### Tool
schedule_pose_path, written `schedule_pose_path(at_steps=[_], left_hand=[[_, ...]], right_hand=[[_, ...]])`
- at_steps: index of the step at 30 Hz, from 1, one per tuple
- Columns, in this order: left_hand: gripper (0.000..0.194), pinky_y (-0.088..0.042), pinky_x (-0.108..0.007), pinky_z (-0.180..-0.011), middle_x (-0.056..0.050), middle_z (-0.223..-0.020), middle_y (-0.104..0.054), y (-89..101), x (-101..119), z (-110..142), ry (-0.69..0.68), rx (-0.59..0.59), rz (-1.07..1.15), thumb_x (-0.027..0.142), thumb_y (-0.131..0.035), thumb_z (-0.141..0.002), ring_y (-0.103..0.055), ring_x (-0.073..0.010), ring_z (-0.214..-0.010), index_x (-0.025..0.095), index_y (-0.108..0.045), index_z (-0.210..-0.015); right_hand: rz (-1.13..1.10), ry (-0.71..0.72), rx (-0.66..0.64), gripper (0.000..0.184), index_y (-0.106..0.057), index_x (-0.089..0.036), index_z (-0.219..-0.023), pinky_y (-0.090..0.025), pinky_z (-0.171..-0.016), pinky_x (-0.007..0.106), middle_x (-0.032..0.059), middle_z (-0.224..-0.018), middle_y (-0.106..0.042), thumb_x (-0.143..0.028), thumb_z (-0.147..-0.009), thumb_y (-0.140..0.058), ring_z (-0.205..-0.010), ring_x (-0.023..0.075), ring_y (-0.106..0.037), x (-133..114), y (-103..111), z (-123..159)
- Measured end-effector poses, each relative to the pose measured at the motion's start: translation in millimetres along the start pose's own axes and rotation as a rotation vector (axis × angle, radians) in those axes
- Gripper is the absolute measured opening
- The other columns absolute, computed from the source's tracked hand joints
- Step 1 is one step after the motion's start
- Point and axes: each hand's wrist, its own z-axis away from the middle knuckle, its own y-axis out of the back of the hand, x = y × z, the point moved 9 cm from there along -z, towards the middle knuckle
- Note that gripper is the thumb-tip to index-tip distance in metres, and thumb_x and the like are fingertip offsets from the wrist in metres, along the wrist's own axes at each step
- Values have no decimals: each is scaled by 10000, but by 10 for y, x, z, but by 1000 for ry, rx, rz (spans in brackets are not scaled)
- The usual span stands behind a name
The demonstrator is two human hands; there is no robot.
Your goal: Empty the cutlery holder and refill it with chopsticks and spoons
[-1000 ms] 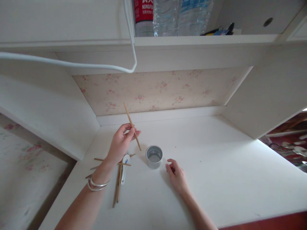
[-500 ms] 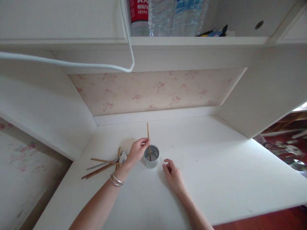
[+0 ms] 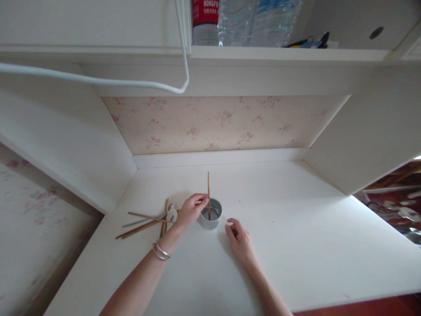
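A wooden chopstick [image 3: 208, 186] stands nearly upright, its lower end inside a small grey cup [image 3: 210, 224]. My left hand [image 3: 192, 210] is at the cup's left rim, thumb and fingertips pinched at the chopstick. To the right of the cup, my right hand [image 3: 239, 240] rests on the white tabletop, fingers loosely curled, thumb and forefinger apart, with nothing in it. Left of my left hand lie several more chopsticks [image 3: 140, 230], crossed over one another. Among them are a grey spoon-like utensil [image 3: 131, 223] and a small white piece with a dark mark [image 3: 171, 215], partly hidden by my hand.
The white tabletop [image 3: 296, 245] runs between two side panels, with floral wallpaper [image 3: 226, 123] behind. Overhead, a shelf holds water bottles [image 3: 237, 24] and a dark item [image 3: 311, 42]. A white cable [image 3: 141, 84] hangs across the upper left.
The chopstick has become more upright in the cup, with my left hand still at it. My right hand stays beside the cup. The whole view has shifted slightly.
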Motion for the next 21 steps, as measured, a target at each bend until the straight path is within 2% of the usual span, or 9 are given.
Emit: schedule_pose_path(at_steps=[6,9,11,14,16,18,21], left_hand=[[297,-454,-347,-925,-64,-1085,-663,212,-135,280,27,192,55,411,-551,-840,-598,-192,-1017,201,-625,-1037],[281,-469,-340,-853,-63,-1014,-652,286,-246,502,65,268,61,415,-534,-845,-602,-187,-924,188,-596,-999],[263,-470,-307,-750,-35,-861,-635,288,-315,644,101,282,56,414,-530,-843,-592,-164,-783,179,-577,-951],[241,-415,-245,-594,31,-677,-545,171,-442,798,165,202,104,413,-524,-839,-511,-119,-594,181,-532,-907],[233,-379,-223,-549,54,-648,-512,44,-557,861,216,109,154,401,-529,-834,-467,-101,-546,187,-503,-922],[212,-360,-213,-533,63,-636,-496,-84,-680,898,262,7,181,374,-536,-830,-445,-93,-533,189,-492,-925],[167,-385,-231,-566,37,-665,-544,-177,-814,897,272,-66,185,332,-560,-824,-477,-106,-581,181,-539,-889]], right_hand=[[-30,-23,3,337,-565,-212,-1055,-411,-562,235,-28,-640,-581,-462,-882,-418,-557,139,-522,11,-3,4],[-92,-57,33,353,-568,-198,-1048,-417,-558,240,-25,-634,-581,-475,-872,-439,-561,144,-524,43,24,7],[-150,-105,56,364,-567,-189,-1040,-420,-537,238,-25,-631,-580,-491,-870,-452,-552,144,-525,81,46,24],[-205,-148,131,362,-573,-185,-996,-422,-509,229,-22,-627,-577,-508,-866,-474,-550,145,-535,52,115,91],[-203,-111,180,333,-580,-187,-972,-416,-496,217,-21,-621,-575,-491,-864,-497,-559,143,-545,-111,155,144],[-185,-20,182,283,-588,-191,-962,-398,-479,201,-23,-609,-574,-448,-867,-519,-560,135,-547,-408,135,181],[-178,133,38,211,-608,-192,-932,-393,-480,189,-22,-606,-595,-372,-885,-508,-542,119,-546,-997,-84,185]])
